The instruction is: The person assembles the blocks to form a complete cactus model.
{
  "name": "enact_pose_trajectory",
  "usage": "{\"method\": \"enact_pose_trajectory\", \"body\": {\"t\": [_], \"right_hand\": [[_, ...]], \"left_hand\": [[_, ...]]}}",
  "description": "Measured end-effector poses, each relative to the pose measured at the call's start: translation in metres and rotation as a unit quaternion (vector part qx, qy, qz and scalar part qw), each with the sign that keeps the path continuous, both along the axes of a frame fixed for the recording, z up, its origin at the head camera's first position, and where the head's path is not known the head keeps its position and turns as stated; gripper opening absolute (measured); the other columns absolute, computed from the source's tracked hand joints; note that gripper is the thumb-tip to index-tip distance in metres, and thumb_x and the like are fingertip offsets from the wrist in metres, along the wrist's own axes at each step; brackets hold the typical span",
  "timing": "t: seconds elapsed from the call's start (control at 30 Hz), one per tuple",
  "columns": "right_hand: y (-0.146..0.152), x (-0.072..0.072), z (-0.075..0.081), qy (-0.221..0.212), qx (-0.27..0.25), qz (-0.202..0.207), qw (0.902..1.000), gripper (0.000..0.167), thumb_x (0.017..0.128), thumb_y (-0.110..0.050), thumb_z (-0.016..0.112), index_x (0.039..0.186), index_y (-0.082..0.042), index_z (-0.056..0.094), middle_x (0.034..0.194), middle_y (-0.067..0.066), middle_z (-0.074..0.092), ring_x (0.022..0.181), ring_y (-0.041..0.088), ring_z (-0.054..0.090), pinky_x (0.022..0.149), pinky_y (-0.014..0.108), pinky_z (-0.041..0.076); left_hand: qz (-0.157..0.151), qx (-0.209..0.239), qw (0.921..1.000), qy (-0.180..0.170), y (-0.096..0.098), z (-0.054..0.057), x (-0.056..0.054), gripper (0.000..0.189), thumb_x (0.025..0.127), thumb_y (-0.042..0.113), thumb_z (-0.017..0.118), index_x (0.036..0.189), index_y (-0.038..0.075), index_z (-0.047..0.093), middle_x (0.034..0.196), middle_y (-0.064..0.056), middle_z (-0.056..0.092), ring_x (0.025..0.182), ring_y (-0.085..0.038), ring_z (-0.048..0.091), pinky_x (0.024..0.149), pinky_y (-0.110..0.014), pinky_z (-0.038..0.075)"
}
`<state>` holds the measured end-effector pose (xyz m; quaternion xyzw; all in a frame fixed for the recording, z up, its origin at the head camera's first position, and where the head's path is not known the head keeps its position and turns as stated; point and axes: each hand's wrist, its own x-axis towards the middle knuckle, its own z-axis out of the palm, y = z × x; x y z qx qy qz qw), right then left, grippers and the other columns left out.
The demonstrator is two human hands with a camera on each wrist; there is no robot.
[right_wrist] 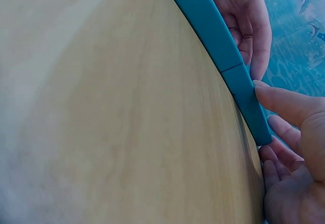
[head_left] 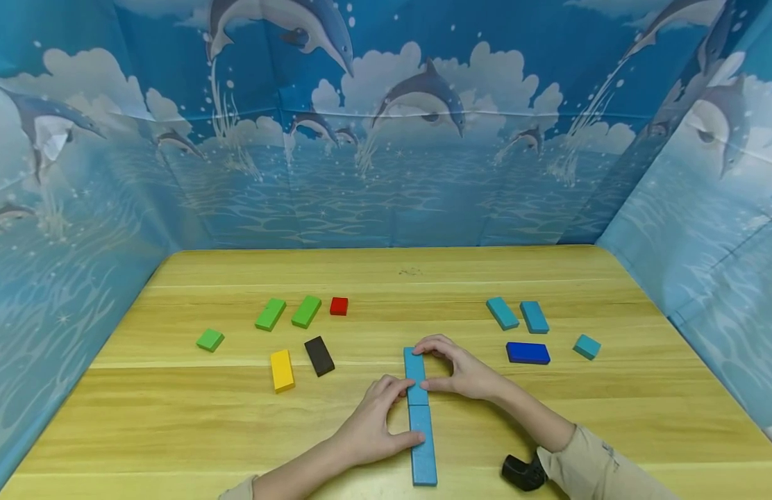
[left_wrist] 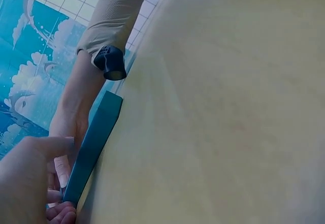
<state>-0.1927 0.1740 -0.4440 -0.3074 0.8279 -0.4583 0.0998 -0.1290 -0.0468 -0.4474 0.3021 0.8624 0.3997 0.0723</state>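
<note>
Two light-blue rectangular blocks lie end to end in a line on the wooden table, the far block (head_left: 417,394) against the near block (head_left: 423,458). My left hand (head_left: 373,425) rests its thumb on top of the near block, while its index fingertip touches the left side of the far one. With thumb and fingers, my right hand (head_left: 464,371) holds the far block, thumb at its right side and fingertips at its far end. In the right wrist view, the seam between the blue blocks (right_wrist: 203,23) shows, with the right thumb (right_wrist: 284,101) against the side.
Left on the wooden table (head_left: 173,417) lie green blocks (head_left: 306,312), a red block (head_left: 339,306), a yellow block (head_left: 282,371) and a black block (head_left: 319,356). To the right are light-blue blocks (head_left: 501,313) and a dark-blue block (head_left: 527,353). A dolphin-print curtain (head_left: 361,187) surrounds it.
</note>
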Motion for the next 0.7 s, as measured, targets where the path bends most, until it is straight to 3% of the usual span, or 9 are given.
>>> {"method": "enact_pose_trajectory", "body": {"t": [0.17, 0.47, 0.7], "right_hand": [[0.0, -0.0002, -0.0002, -0.004, -0.006, 0.003, 1.0, 0.042, 0.081, -0.022, 0.07, 0.118, -0.011, 0.054, 0.124, 0.005, 0.046, 0.118, 0.025, 0.041, 0.101, 0.04, 0.032], [0.0003, 0.0, 0.0008, -0.024, -0.017, 0.005, 0.9995, 0.044, 0.08, -0.021, 0.071, 0.118, -0.011, 0.053, 0.124, 0.003, 0.046, 0.118, 0.022, 0.041, 0.102, 0.032, 0.031], [0.0004, 0.0006, 0.0023, -0.026, -0.014, 0.008, 0.9995, 0.044, 0.081, -0.022, 0.07, 0.119, -0.01, 0.053, 0.125, 0.005, 0.045, 0.119, 0.025, 0.04, 0.103, 0.038, 0.031]], "left_hand": [[0.012, 0.002, 0.9999, 0.003, 0.0018, -0.0012, -0.001, 0.062, 0.082, 0.045, 0.063, 0.132, 0.012, 0.046, 0.114, 0.003, 0.047, 0.104, -0.013, 0.042, 0.088, -0.031, 0.04], [0.014, 0.006, 0.9999, 0.002, 0.0023, -0.0015, -0.001, 0.06, 0.082, 0.043, 0.064, 0.131, 0.012, 0.048, 0.118, 0.002, 0.047, 0.107, -0.014, 0.042, 0.09, -0.032, 0.04], [0.017, 0.006, 0.9998, -0.004, 0.0025, -0.0014, -0.001, 0.061, 0.081, 0.044, 0.064, 0.131, 0.012, 0.048, 0.119, 0.002, 0.047, 0.108, -0.015, 0.042, 0.091, -0.033, 0.04]]}}
